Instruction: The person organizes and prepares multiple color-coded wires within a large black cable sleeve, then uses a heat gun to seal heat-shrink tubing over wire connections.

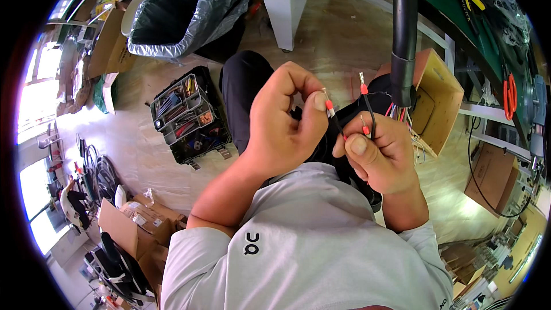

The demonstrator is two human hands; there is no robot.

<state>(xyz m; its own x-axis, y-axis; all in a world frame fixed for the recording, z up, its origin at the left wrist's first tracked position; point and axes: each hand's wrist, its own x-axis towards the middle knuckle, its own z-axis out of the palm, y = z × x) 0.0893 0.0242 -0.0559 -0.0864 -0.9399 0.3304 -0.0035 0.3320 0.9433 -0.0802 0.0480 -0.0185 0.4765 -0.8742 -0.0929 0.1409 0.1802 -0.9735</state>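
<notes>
In front of my chest, my left hand (290, 123) pinches the end of a thin wire (330, 107) between thumb and forefinger. This wire has a red collar and a bare metal tip. A little lower and to the right, my right hand (381, 155) is closed around several thin wires. One black wire (369, 106) among them stands up out of the fist, with a red collar and a metal terminal on its end. Another red-collared wire end (365, 129) shows above my right thumb. Coloured wires (398, 112) come out of a thick black cable (403, 40) just beyond my right hand.
An open tool box (189, 116) with small parts lies on the floor to the left. Beyond it stands a lined bin (186, 14). At the right are a wooden box (442, 103) and a green-topped workbench (442, 6) with red-handled pliers (509, 96). Cardboard boxes (143, 224) stand lower left.
</notes>
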